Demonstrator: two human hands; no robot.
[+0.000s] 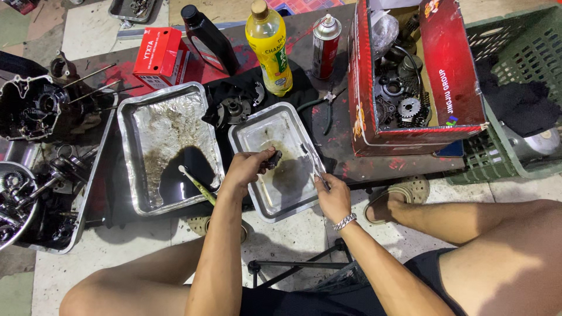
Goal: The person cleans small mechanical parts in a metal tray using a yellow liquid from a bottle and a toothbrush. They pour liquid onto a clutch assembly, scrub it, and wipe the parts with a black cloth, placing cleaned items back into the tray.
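gripping small dark part [273,159], left hand [244,169]

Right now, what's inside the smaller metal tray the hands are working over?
The smaller shiny metal tray holds a shallow pool of dirty brownish liquid. The left hand holds a small dark part above it. Anything lying beneath the hands is hidden.

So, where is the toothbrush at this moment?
In the head view, the toothbrush lies at the near right edge of the larger metal tray, its head over the dark oil, just left of the left hand.
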